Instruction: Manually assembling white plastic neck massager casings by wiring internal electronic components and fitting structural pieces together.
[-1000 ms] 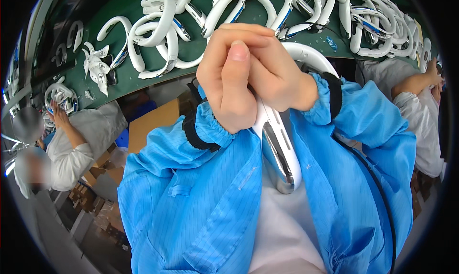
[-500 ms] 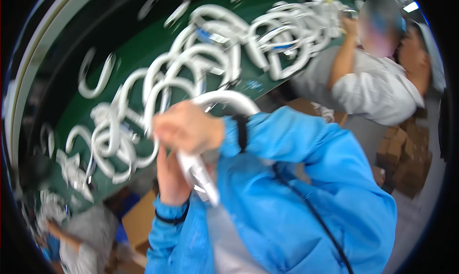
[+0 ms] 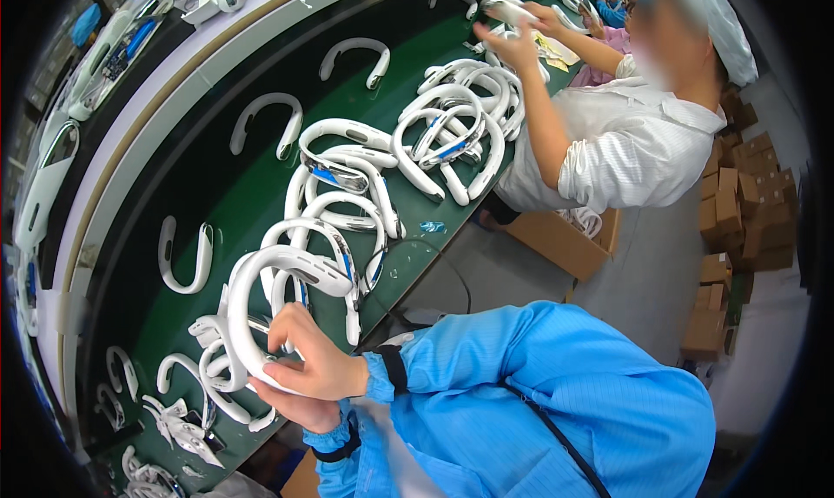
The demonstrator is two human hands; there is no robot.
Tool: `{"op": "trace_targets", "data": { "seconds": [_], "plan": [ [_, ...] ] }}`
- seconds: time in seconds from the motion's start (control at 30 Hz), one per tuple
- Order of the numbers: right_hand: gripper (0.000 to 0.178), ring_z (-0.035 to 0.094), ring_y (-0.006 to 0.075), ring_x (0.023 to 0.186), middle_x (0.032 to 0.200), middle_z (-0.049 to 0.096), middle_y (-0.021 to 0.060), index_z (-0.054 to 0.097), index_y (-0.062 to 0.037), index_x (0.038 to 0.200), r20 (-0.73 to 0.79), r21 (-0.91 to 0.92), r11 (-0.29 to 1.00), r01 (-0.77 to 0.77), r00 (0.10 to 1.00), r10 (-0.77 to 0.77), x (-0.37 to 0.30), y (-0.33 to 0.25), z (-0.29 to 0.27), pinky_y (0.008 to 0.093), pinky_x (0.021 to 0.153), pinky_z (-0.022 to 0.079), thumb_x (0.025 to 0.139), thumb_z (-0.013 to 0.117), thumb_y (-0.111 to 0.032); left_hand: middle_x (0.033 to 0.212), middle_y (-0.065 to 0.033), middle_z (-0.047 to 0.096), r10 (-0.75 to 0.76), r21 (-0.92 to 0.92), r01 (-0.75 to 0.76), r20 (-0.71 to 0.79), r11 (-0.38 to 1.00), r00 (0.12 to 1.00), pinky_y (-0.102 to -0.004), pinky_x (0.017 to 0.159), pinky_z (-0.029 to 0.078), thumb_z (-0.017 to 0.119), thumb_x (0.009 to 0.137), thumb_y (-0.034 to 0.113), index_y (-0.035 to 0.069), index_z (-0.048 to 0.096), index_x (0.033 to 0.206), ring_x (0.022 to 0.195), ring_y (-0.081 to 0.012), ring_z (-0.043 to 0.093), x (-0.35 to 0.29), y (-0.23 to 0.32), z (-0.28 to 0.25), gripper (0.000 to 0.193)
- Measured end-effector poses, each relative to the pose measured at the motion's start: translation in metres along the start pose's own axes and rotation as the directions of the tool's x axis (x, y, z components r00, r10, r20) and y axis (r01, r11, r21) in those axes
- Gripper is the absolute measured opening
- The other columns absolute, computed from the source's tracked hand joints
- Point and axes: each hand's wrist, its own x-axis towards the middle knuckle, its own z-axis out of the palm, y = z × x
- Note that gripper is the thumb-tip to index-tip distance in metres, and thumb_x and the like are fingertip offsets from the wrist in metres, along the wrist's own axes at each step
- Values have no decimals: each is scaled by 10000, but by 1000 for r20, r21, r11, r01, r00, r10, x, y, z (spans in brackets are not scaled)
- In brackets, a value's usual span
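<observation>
A white U-shaped neck fan [image 3: 241, 320] is in my two hands at the bench's near edge, its curve raised and one slotted arm reaching right over other fans. My right hand [image 3: 314, 356] is closed at its lower part, thumb and fingers bent against the white band. Below it, my left hand [image 3: 300, 404] grips the fan's lower end, which the fingers partly hide. Behind the held fan lies a row of overlapping neck fans [image 3: 347, 209], some with blue film on shiny parts.
The green bench [image 3: 226, 189] holds single fans at its far side, a fan pile [image 3: 452, 137] and white pieces [image 3: 187, 433]. A white-clad co-worker [image 3: 625, 142] handles a fan at right. A carton [image 3: 560, 246] stands below; stacked boxes [image 3: 721, 202] are farther right. A conveyor rail [image 3: 113, 189] borders the bench.
The held fan has moved from in front of my jacket toward the bench and turned, its curve now at the far side. My hands have come closer together; the view has shifted and sharpened.
</observation>
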Motion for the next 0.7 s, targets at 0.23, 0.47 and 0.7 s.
{"op": "trace_targets", "data": {
  "seconds": [0.23, 0.47, 0.7],
  "plan": [
    [493, 443, 249, 1049, 1099, 456, 151, 422, 7, 1184, 600, 274, 756, -594, 720, 348, 3, 4, 2, 348, 925, 340, 817, 576, -283, 1081, -87, 474, 106, 194, -99, -27, 976, 994, -341, 854, 399, 247, 921, 473, 46, 398, 1192, 1005, -193, 497, -3, 9, -7, 528],
    [397, 481, 259, 936, 1000, 507, 146, 425, 11, 1106, 574, 276, 837, -472, 779, 250, 4, -5, 4, 354, 860, 376, 787, 537, -196, 1073, -89, 478, 407, 790, -267, 25, 552, 913, -351, 839, 406, 247, 919, 456, 34, 401, 1172, 996, -202, 497, 3, 8, -29, 515],
    [398, 499, 338, 944, 976, 530, 191, 480, 2, 1050, 640, 136, 869, -476, 712, 290, 6, -27, 3, 393, 867, 375, 745, 553, -244, 984, -172, 533, 277, 327, -283, 65, 902, 959, -360, 666, 483, 233, 882, 354, -20, 450, 1108, 782, -274, 576, -4, 20, -1, 488]
  ]
}}
